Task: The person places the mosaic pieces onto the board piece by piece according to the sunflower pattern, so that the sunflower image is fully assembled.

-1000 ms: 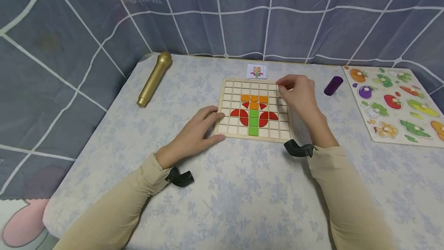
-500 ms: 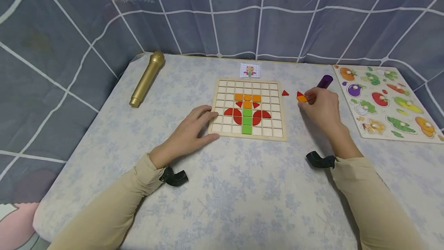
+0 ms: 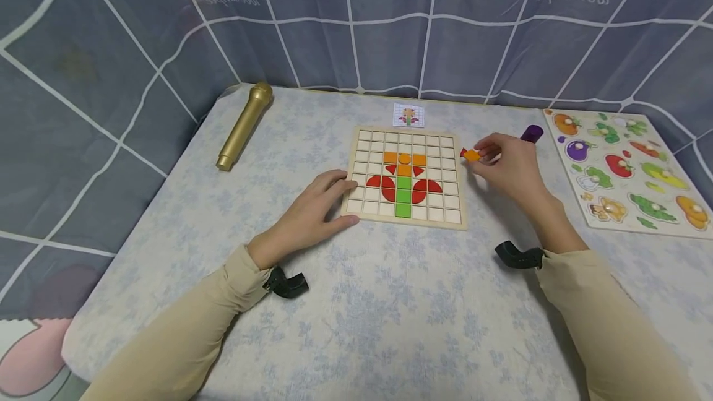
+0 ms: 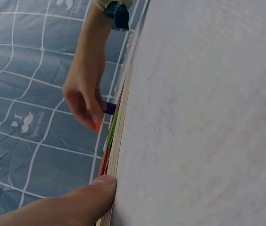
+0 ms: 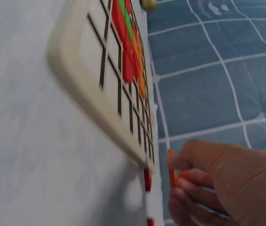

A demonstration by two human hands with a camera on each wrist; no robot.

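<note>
A square wooden grid board carries a flower pattern of orange, red and green tiles. Against its left edge rests my left hand, fingers fairly straight and thumb by the near corner; the thumb touches the rim in the left wrist view. Just off the board's right side, my right hand pinches an orange square tile between thumb and fingers. Beside that tile a red triangle tile shows. Two red pieces, one a red tile, lie on the table in the right wrist view.
A small pattern card lies behind the board. To the left is a gold microphone. A purple cylinder stands behind my right hand, and a vegetable puzzle board lies at the right. A grid-patterned curtain hangs behind the table.
My right hand went from the grid board's upper right corner rightward off it, then came back left slightly with the orange tile pinched. The left hand stayed at the board's edge.
</note>
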